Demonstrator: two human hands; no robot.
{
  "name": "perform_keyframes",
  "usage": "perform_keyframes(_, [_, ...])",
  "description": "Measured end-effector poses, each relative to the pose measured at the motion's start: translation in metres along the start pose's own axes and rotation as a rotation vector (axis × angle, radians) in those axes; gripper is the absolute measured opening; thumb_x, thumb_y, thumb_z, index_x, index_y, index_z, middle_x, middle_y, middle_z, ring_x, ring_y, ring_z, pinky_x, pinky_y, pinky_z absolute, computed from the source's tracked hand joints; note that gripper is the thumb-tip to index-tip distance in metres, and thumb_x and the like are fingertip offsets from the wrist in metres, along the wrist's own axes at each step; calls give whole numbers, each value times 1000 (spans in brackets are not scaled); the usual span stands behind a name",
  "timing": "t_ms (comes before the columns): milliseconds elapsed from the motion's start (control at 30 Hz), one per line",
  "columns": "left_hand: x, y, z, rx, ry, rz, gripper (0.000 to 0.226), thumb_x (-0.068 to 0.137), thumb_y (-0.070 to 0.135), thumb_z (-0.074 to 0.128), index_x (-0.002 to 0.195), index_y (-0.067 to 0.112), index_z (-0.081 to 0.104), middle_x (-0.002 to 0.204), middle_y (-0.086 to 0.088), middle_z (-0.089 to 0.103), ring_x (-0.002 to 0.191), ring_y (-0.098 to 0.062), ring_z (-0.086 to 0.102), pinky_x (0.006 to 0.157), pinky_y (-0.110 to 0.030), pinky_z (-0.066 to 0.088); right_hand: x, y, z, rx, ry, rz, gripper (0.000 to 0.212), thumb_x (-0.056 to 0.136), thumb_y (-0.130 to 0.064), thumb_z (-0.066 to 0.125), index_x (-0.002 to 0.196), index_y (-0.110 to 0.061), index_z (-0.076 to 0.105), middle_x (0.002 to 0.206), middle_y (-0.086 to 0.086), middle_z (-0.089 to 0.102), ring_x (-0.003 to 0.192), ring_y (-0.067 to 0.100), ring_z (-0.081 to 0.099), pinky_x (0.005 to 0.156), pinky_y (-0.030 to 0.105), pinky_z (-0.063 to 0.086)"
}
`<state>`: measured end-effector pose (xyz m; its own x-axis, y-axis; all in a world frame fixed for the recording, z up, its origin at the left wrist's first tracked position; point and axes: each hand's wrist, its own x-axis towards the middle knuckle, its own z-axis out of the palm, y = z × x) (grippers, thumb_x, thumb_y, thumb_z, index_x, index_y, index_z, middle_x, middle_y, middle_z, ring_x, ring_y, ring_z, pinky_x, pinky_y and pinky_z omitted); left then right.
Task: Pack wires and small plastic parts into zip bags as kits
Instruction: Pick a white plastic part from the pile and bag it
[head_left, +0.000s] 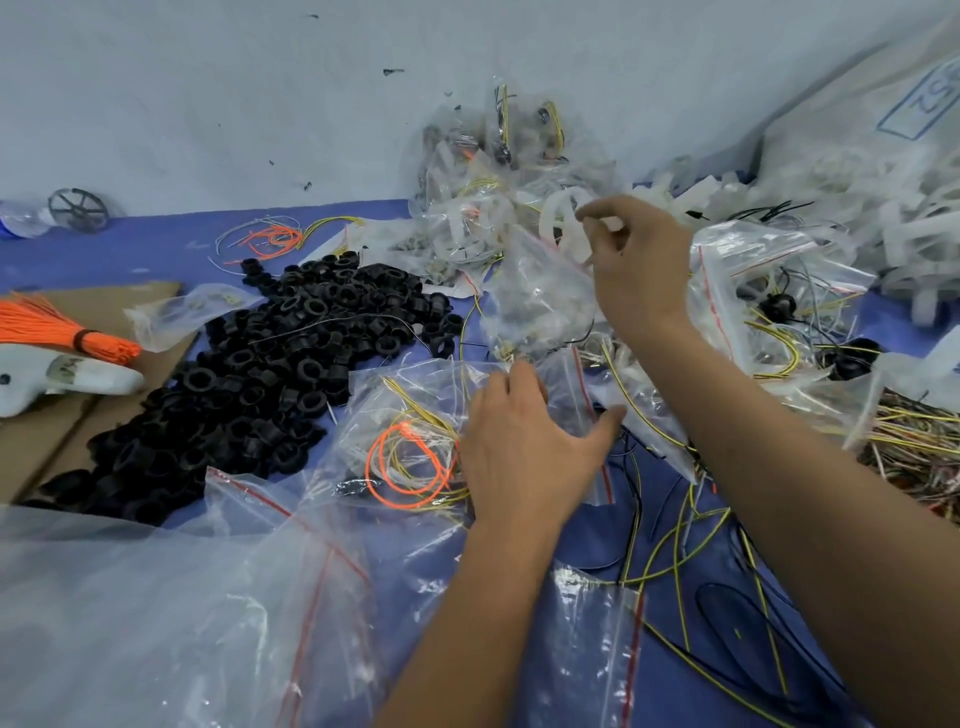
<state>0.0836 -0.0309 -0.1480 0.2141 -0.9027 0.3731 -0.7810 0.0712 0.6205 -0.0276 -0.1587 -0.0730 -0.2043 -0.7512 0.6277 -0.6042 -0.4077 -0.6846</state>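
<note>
Left hand (524, 447): fingers spread and relaxed, palm down, pressing the top of a zip bag (415, 447); nothing is pinched.
Right hand (639, 254): raised beyond the left, thumb and forefinger drawn together near a white plastic ring (563, 218); whether they actually nip the ring or the film of the bag below, I cannot tell.
Bag under the left hand: clear, red-striped at the mouth, already holding an orange wire loop (405, 467) and yellow strands.
Bag below the right hand (540, 306): clear, crumpled, with small pale parts inside.
Black rings (280, 364): a loose heap to the left of both hands.
Loose wires (685, 545): yellow and black, strewn between the forearms.
Handling, bag: probably very light, limp and slippery; best taken at the stiffer zip strip by the red line, one side per hand.
Handling, wires: thin, springy, apt to snag; likely better gathered as a coil.
Handling, rings: rigid, light; an edge pinch should do.
</note>
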Motion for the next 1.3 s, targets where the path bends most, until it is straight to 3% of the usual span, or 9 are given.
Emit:
perform_keyframes(67, [0, -1, 2, 20, -12, 1, 54, 73, 72, 64, 92, 25, 45, 93, 6, 53, 91, -21, 52, 70, -36, 39, -21, -15, -15, 308, 9, 124, 16, 95, -13, 61, 98, -16, 76, 68, 0, 64, 57, 5, 55, 58, 21, 44])
perform_keyframes(233, [2, -3, 1, -41, 9, -25, 27, 82, 46, 67, 87, 24, 51, 86, 7, 56, 82, -22, 56, 67, -36, 41, -82, -26, -41, 818, -72, 419, 10, 101, -8, 57, 101, -7, 66, 73, 8, 69, 63, 15, 61, 52, 23, 45])
perform_keyframes(367, [1, -1, -1, -74, 64, -23, 35, 85, 56, 65, 83, 25, 49, 81, 8, 55, 78, -20, 54, 65, -36, 40, -102, -19, -51, 1072, -107, 631, 12, 101, -7, 56, 90, -8, 59, 68, 5, 69, 59, 13, 63, 51, 21, 46])
perform_keyframes(533, [-5, 8, 1, 60, 9, 19, 65, 69, 77, 66, 100, 23, 48, 98, 4, 57, 93, -25, 58, 70, -40, 49, -102, -14, -53, 1040, -103, 679, 20, 102, -18, 56, 85, -7, 58, 63, 6, 65, 56, 14, 51, 45, 19, 37])
perform_keyframes(667, [-7, 9, 3, 105, -7, 34, 54, 73, 56, 71, 105, 20, 46, 103, 1, 58, 98, -28, 58, 70, -40, 45, -102, -8, -53, 938, -74, 669, 25, 102, -26, 59, 81, -12, 57, 61, 4, 61, 56, 14, 49, 48, 21, 36])
perform_keyframes(800, [-5, 4, 1, -25, 25, -24, 25, 79, 31, 67, 93, 23, 47, 86, 7, 58, 79, -23, 56, 64, -36, 39, -104, -5, -53, 980, -76, 664, 25, 102, -24, 58, 80, -12, 58, 62, 6, 62, 56, 15, 51, 45, 20, 37])
perform_keyframes(900, [-2, 0, 0, -145, 41, -85, 13, 82, 21, 68, 82, 21, 55, 72, 7, 61, 71, -21, 59, 64, -37, 46, -103, -6, -53, 1025, -98, 665, 23, 103, -21, 57, 83, -9, 60, 63, 6, 64, 56, 15, 53, 45, 20, 39])
perform_keyframes(1067, [6, 0, -1, -482, 163, -230, 25, 90, 18, 69, 69, 22, 58, 60, 11, 60, 60, -1, 58, 55, -11, 38, -106, -6, -49, 953, -149, 671, 21, 103, -17, 56, 85, -8, 61, 63, 7, 65, 55, 16, 51, 45, 20, 40])
perform_keyframes(1300, [7, 4, -8, -697, 356, -229, 25, 97, 13, 65, 75, 22, 57, 65, 13, 58, 60, 2, 54, 61, -12, 39, -113, -1, -46, 488, -222, 433, 14, 94, -23, 71, 84, -14, 70, 62, 2, 68, 53, 9, 59, 52, 23, 46])
